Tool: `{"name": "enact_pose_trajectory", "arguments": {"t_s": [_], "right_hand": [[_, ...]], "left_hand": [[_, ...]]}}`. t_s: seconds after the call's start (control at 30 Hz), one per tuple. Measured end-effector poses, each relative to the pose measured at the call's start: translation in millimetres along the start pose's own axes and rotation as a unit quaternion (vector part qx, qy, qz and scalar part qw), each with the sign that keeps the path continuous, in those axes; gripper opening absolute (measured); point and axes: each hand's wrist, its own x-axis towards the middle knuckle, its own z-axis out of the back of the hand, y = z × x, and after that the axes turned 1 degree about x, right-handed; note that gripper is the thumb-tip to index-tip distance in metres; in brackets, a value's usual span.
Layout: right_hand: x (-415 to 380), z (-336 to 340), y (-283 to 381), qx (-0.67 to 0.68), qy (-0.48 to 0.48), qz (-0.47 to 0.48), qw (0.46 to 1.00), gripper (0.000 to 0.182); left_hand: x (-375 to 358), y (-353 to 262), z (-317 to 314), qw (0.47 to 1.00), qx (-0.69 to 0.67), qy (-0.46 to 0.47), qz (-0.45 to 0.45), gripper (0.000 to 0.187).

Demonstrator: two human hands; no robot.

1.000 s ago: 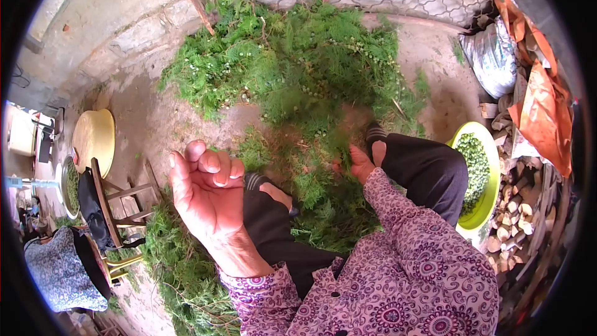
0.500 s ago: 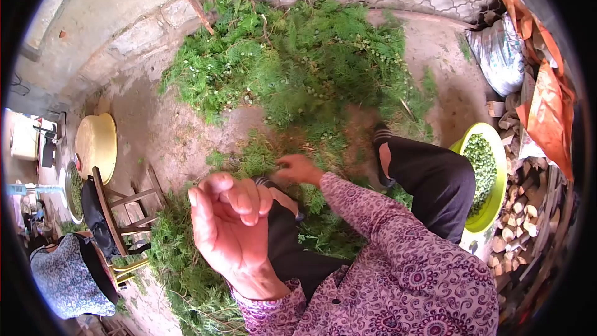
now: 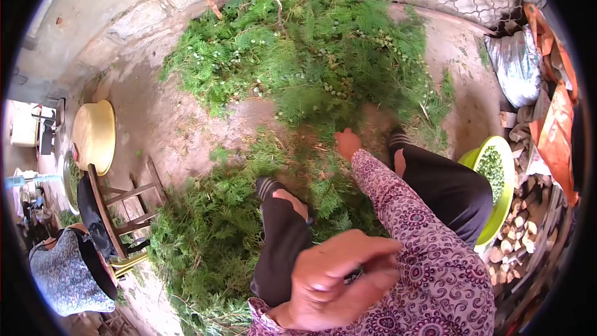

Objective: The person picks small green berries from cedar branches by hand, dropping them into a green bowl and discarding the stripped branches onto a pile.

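Note:
My right hand (image 3: 347, 142) is stretched forward to the near edge of a heap of leafy green branches (image 3: 249, 62) dotted with pale green cones. Its fingers are closed at the blurred foliage there, apparently on a branch; their tips are hard to see. Close to the camera, above my lap, my left hand (image 3: 348, 277) is raised and smeared by motion. Its fingers are bent, with a gap between them and the thumb, and no object shows in it. More cut branches (image 3: 217, 230) lie beside and between my feet.
On the right stand a lime-green basin (image 3: 502, 208) holding small green pieces, stacked firewood (image 3: 516, 236) and a white sack (image 3: 515, 65). At the left are a wooden chair (image 3: 134, 193), a yellow basin (image 3: 93, 137) and a person in a patterned top (image 3: 71, 274). Wire mesh borders the heap.
My left hand has moved down and right, nearer my body, and turned over. My right hand has reached farther forward and right, to the heap. The view has shifted slightly.

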Motion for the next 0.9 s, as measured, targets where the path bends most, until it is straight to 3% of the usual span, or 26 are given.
{"name": "enact_pose_trajectory", "arguments": {"t_s": [0.07, 0.1, 0.13, 0.2, 0.23, 0.27, 0.3, 0.33, 0.4, 0.43, 0.5, 0.6, 0.67, 0.7, 0.87, 0.9], "right_hand": [[10, -12, -14, 0.013, 0.02, -0.007, 1.0, 0.023], [8, -9, -15, 0.022, 0.041, -0.017, 0.999, 0.016], [4, -7, -17, 0.023, 0.04, -0.018, 0.999, 0.016], [-11, 4, -22, 0.17, -0.009, -0.046, 0.984, 0.005], [-14, 4, -28, 0.169, -0.013, -0.046, 0.984, 0.005], [-17, 3, -36, 0.367, 0.038, -0.1, 0.924, 0.005], [-25, 10, -36, 0.546, 0.088, -0.147, 0.82, 0.004], [-34, 16, -36, 0.544, 0.084, -0.143, 0.822, 0.004], [-62, 34, -28, 0.706, 0.072, -0.129, 0.693, 0.011], [-77, 47, -19, 0.705, 0.069, -0.122, 0.695, 0.011], [-107, 75, 6, 0.773, 0.064, -0.083, 0.626, 0.014], [-136, 104, 27, 0.786, 0.077, -0.003, 0.613, 0.013], [-157, 129, 46, 0.791, 0.071, 0.024, 0.607, 0.014], [-168, 140, 54, 0.796, 0.069, 0.044, 0.599, 0.014], [-212, 174, 80, 0.768, 0.052, 0.141, 0.622, 0.015], [-223, 180, 83, 0.761, 0.039, 0.164, 0.626, 0.015]], "left_hand": [[-2, 0, 1, 0.985, -0.085, -0.152, 0.007, 0.032], [-1, 0, 4, 0.984, -0.067, -0.165, -0.013, 0.036], [-8, -2, 17, 0.987, -0.126, -0.102, 0.021, 0.024], [-9, -3, 16, 0.984, -0.112, -0.137, 0.005, 0.027], [-7, -1, 15, 0.983, -0.097, -0.155, -0.016, 0.03], [-7, 1, 15, 0.981, -0.095, -0.169, -0.023, 0.027], [-7, 3, 16, 0.979, -0.09, -0.179, -0.04, 0.026], [-6, 5, 17, 0.977, -0.086, -0.189, -0.059, 0.024], [-3, 8, 18, 0.971, -0.064, -0.212, -0.091, 0.019], [-3, 7, 18, 0.969, -0.031, -0.229, -0.082, 0.018], [-2, 8, 16, 0.966, 0.001, -0.246, -0.082, 0.017], [2, 21, 15, 0.94, 0.192, -0.248, -0.132, 0.019], [3, 24, 16, 0.872, 0.428, -0.204, -0.122, 0.027], [5, 30, 16, 0.847, 0.47, -0.193, -0.158, 0.032], [11, 41, 3, 0.799, 0.538, -0.161, -0.215, 0.026], [12, 43, 1, 0.855, 0.471, -0.121, -0.181, 0.024]]}}
